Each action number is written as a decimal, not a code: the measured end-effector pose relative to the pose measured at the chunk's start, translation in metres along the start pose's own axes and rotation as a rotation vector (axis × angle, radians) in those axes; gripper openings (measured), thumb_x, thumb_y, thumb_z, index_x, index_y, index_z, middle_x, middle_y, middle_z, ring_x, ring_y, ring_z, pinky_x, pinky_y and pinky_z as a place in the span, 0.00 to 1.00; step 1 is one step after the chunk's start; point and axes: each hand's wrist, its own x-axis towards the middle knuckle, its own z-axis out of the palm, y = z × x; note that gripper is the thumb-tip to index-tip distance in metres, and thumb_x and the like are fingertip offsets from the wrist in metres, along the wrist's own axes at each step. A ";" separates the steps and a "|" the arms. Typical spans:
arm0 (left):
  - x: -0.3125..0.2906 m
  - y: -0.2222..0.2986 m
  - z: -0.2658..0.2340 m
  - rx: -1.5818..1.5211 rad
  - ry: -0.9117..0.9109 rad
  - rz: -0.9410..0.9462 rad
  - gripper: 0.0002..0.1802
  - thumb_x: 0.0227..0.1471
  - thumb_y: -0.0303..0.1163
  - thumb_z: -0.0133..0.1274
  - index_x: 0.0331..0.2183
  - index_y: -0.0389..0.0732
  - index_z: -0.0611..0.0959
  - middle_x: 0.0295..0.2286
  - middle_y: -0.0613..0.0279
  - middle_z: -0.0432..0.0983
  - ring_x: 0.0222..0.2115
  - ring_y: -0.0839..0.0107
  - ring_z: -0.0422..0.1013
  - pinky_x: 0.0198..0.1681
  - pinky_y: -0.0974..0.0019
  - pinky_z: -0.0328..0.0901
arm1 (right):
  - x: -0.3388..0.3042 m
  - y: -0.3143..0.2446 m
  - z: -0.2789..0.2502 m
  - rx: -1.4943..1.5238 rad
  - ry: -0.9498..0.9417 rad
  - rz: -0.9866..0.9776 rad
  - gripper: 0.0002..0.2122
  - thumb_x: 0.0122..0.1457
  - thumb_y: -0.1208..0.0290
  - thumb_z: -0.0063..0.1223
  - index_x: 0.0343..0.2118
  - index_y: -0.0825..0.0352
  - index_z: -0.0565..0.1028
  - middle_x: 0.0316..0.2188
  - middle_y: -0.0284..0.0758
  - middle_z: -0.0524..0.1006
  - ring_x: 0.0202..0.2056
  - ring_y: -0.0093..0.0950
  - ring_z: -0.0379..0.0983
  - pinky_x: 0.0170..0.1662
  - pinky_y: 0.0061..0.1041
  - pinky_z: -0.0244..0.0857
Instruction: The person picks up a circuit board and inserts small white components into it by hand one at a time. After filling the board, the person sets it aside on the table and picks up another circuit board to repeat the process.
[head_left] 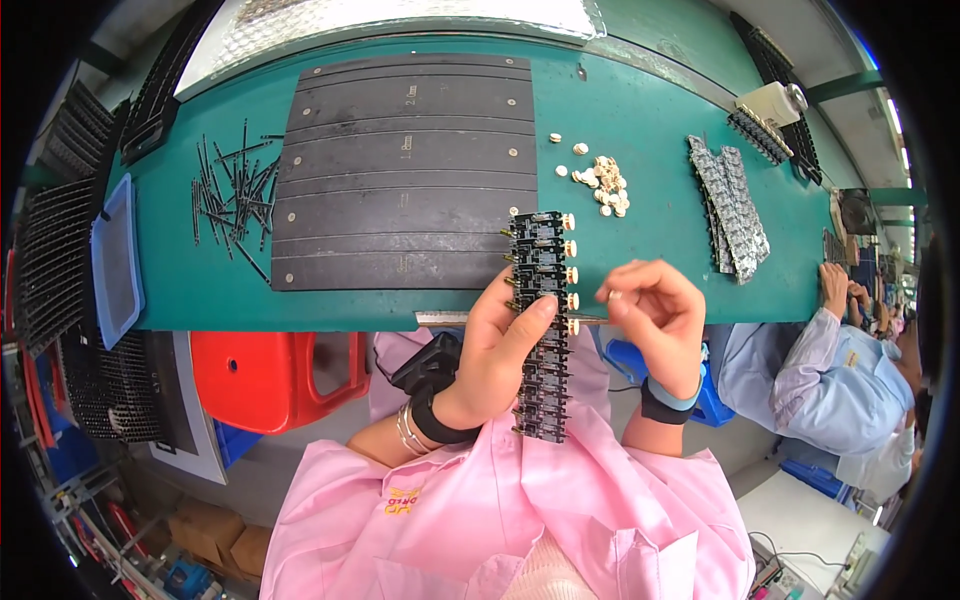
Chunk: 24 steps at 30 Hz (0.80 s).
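Note:
My left hand grips a long black strip of joined circuit board modules, held upright over the table's front edge with the thumb across its face. Several round cream-and-copper pieces stick out along the upper right side of the strip; its lower part carries none. Thin brass-coloured pins show on the left side. Just right of the strip, my right hand is closed in a pinch around a small cream-coloured round piece, mostly hidden by the fingertips. That hand does not touch the strip.
A loose pile of similar round pieces lies on the green table. Left of it are a dark grooved plate and scattered thin black sticks. Silvery wrapped strips lie right. A red stool stands below; a co-worker sits right.

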 end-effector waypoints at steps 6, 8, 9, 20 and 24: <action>0.001 0.003 0.004 -0.013 0.097 0.020 0.13 0.50 0.26 0.40 0.40 0.36 0.66 0.31 0.68 0.67 0.30 0.84 0.63 0.34 0.78 0.59 | -0.008 0.003 -0.001 0.185 -0.238 0.092 0.08 0.41 0.89 0.51 0.27 0.76 0.69 0.26 0.39 0.71 0.29 0.23 0.68 0.33 0.19 0.65; 0.001 0.003 0.005 0.000 0.087 0.033 0.13 0.50 0.27 0.41 0.40 0.36 0.66 0.31 0.68 0.67 0.30 0.84 0.63 0.34 0.78 0.59 | -0.009 0.006 0.004 0.189 -0.262 0.046 0.09 0.37 0.86 0.55 0.24 0.74 0.69 0.22 0.38 0.71 0.25 0.23 0.66 0.29 0.18 0.61; 0.001 0.003 0.005 0.014 0.076 0.044 0.13 0.50 0.27 0.41 0.40 0.36 0.66 0.31 0.68 0.67 0.30 0.84 0.63 0.33 0.78 0.59 | -0.009 0.006 0.006 0.191 -0.275 0.022 0.10 0.35 0.85 0.58 0.23 0.73 0.70 0.20 0.38 0.71 0.24 0.23 0.65 0.27 0.18 0.59; 0.000 0.002 0.003 0.075 0.046 0.076 0.12 0.51 0.28 0.41 0.39 0.36 0.66 0.29 0.69 0.66 0.28 0.85 0.63 0.30 0.80 0.60 | -0.007 0.008 0.010 0.082 -0.245 -0.104 0.09 0.33 0.85 0.59 0.20 0.72 0.71 0.20 0.38 0.71 0.22 0.24 0.64 0.25 0.19 0.58; 0.000 0.001 0.003 0.084 0.024 0.083 0.12 0.51 0.28 0.41 0.39 0.36 0.65 0.29 0.69 0.66 0.27 0.85 0.62 0.29 0.80 0.60 | -0.005 0.008 0.010 0.041 -0.264 -0.159 0.08 0.33 0.85 0.59 0.19 0.71 0.72 0.20 0.38 0.71 0.22 0.24 0.64 0.24 0.19 0.58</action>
